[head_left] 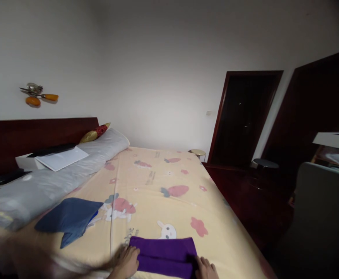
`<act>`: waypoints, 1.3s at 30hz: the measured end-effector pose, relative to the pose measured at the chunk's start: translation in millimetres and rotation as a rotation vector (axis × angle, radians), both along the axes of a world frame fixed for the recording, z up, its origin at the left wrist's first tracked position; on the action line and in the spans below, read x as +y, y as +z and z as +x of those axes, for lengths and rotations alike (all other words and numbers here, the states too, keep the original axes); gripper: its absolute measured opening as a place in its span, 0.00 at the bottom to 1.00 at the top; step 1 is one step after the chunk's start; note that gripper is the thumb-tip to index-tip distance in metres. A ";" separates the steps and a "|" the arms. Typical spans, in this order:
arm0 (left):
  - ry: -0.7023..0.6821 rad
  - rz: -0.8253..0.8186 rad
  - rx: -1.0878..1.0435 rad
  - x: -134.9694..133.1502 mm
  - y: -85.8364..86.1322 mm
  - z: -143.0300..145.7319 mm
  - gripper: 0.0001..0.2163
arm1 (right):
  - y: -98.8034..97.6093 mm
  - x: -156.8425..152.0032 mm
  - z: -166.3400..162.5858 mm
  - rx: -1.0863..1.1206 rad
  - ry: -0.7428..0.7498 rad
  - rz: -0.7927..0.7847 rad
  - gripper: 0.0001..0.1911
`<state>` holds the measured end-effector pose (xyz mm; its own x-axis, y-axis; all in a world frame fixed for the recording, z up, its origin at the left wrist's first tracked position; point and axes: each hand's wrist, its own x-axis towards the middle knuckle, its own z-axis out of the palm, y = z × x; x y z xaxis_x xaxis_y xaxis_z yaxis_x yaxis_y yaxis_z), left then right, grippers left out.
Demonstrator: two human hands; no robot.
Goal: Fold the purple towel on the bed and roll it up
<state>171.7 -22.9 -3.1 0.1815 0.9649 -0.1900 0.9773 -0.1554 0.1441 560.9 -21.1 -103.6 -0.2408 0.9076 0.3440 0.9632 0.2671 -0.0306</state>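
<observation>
A folded purple cloth [165, 254] lies on the bed near the bottom of the view, a crease running across it. At its left edge is my left hand [129, 261], with the fingers closed on the fabric. My right hand [206, 268] holds the right edge with bent fingers; part of this hand is cut off by the frame. Off to the left, a dark blue piece of fabric [71, 215] lies spread unevenly, with a brighter blue bit showing under its right side.
The bed has a cream sheet [154, 209] printed with rabbits and carrots. A grey bolster [79, 170] lies along the headboard [41, 131], with a white box lid [62, 158] on it. Stools [265, 163] stand beyond the bed. A blurred shape fills the lower left corner.
</observation>
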 end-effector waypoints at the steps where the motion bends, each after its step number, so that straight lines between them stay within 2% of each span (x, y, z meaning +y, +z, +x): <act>1: 0.020 0.005 0.014 0.3 -1.3 1.7 0.23 | 2.3 -1.2 -0.4 -0.019 -0.032 0.035 0.23; 4: 0.105 0.056 0.091 1.9 -6.0 6.6 0.25 | 12.7 -6.3 -6.5 -0.032 -0.066 0.111 0.26; 7: 0.108 0.166 0.185 1.4 -14.0 10.8 0.26 | 19.4 -9.8 -19.1 0.002 0.024 0.077 0.30; 9: 0.008 0.181 0.198 -2.1 -20.3 15.2 0.30 | 20.2 -10.4 -30.0 0.005 0.064 0.049 0.30; 14: -0.390 0.095 0.066 -14.8 -27.2 39.8 0.40 | 19.5 -13.3 -61.5 -0.062 0.223 0.059 0.30; 17: -0.530 0.128 0.009 -18.1 -27.5 56.7 0.43 | 17.4 -18.2 -77.3 -0.139 0.363 0.176 0.32; 20: -0.586 0.087 -0.016 -18.7 -29.9 63.6 0.41 | 10.7 -22.5 -82.1 -0.268 0.431 0.369 0.30; 22: -0.577 0.038 -0.017 -18.6 -31.1 61.3 0.41 | 4.7 -23.7 -78.9 -0.317 0.436 0.460 0.28; 24: -0.545 -0.008 -0.020 -18.5 -30.3 55.0 0.41 | -0.8 -23.6 -72.8 -0.319 0.411 0.489 0.28; 28: -0.440 -0.035 -0.035 -19.1 -23.3 37.7 0.42 | -8.0 -21.2 -59.9 -0.273 0.327 0.423 0.32; 32: -0.400 -0.005 -0.030 -19.2 -19.7 24.6 0.44 | -13.0 -17.4 -49.1 -0.240 0.309 0.401 0.36; 36: -0.372 0.051 -0.013 -16.3 -28.0 15.5 0.42 | -18.0 -13.5 -35.5 -0.218 0.258 0.341 0.39; 39: -0.269 0.133 0.014 -11.5 -40.3 6.1 0.37 | -22.4 -10.6 -23.6 -0.186 0.206 0.237 0.41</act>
<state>177.8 -34.4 -43.4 0.4325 0.8989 -0.0697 0.9001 -0.4259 0.0923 537.3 -31.8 -126.1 -0.4881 0.7338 0.4725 0.8719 0.4343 0.2261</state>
